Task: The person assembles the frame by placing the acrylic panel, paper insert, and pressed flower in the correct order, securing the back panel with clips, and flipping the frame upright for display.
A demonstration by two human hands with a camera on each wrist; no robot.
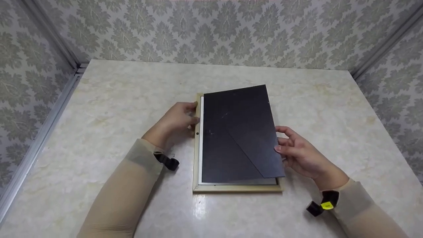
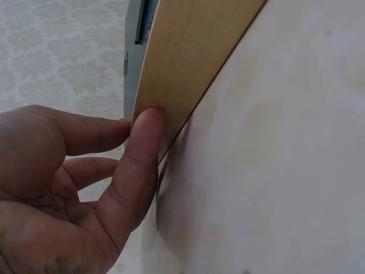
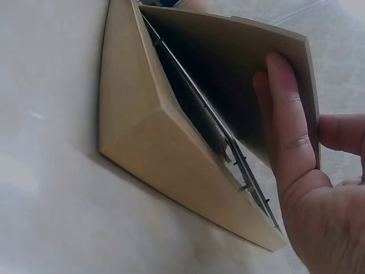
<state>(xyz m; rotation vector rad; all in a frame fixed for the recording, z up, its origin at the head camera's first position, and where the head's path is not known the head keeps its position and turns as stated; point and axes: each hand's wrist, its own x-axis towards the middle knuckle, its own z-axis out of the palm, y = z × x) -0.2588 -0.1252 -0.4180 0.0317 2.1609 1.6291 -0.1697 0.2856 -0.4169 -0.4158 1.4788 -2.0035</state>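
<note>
A light wooden picture frame (image 1: pixel 238 188) lies back side up on the table. Its black backing board (image 1: pixel 238 129) is tilted, raised along the right side and low along the left. My right hand (image 1: pixel 305 155) pinches the board's right edge between thumb and fingers; the right wrist view shows the fingers on the board's underside (image 3: pixel 228 68). At the frame's left rail, my left hand (image 1: pixel 176 117) grips the wood, one finger flat on its outer side (image 2: pixel 194 51). Small metal tabs (image 3: pixel 245 187) stick out along the frame's inner edge.
The pale marbled table (image 1: pixel 115 89) carries the frame near its middle. Patterned walls (image 1: pixel 205 33) close off the back and both sides. A metal rail (image 1: pixel 36 138) runs along the left.
</note>
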